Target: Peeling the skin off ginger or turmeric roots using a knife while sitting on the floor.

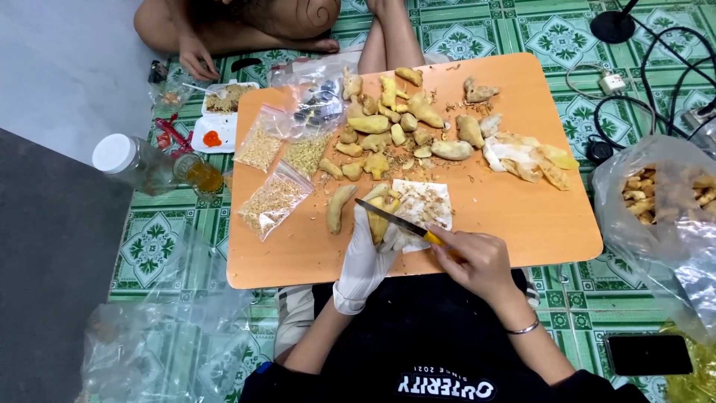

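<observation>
My left hand (367, 254), in a white glove, holds a yellow piece of ginger root (380, 216) above the near edge of the low orange table (522, 216). My right hand (477, 257), bare with a thin bracelet, grips a knife (391, 219) by its yellow handle. The blade lies across the ginger piece, pointing left. Under them lies a white paper sheet (429, 203) strewn with peel scraps. One long ginger piece (339, 207) rests just left of my gloved hand.
Several peeled ginger pieces (395, 119) are heaped mid-table, with peelings (529, 157) to the right. Clear bags of chopped bits (272, 200) lie at left. A big bag of ginger (664, 198) sits right; a jar (134, 160), a glass (200, 175), a food tray (224, 101) left. Another person's hand (195, 58) rests beyond.
</observation>
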